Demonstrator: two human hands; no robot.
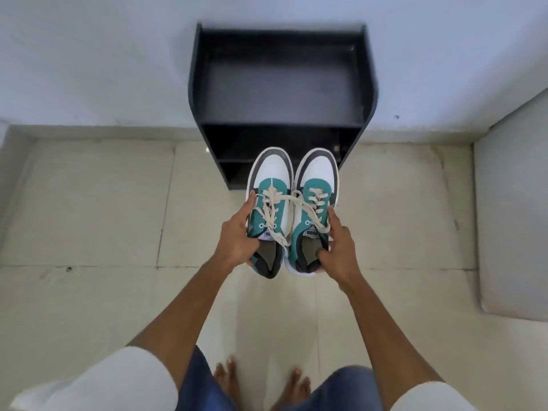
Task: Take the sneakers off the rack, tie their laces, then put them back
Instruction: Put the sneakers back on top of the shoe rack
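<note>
Two teal, white and grey sneakers hang side by side in the air in front of the black shoe rack [281,126], toes pointing at it. My left hand [237,235] grips the left sneaker [271,179] along its outer side near the collar. My right hand [336,247] grips the right sneaker [318,173], thumb inside its opening. Cream laces [293,203] lie loose across both shoes, and one strand runs from one shoe to the other. The rack's top shelf and the lower shelves I can see hold nothing.
The rack stands against a pale wall on a cream tiled floor [103,218]. A grey-white cushion or mattress edge [510,232] lies at the right. My bare feet [261,381] stand on the tiles below the shoes.
</note>
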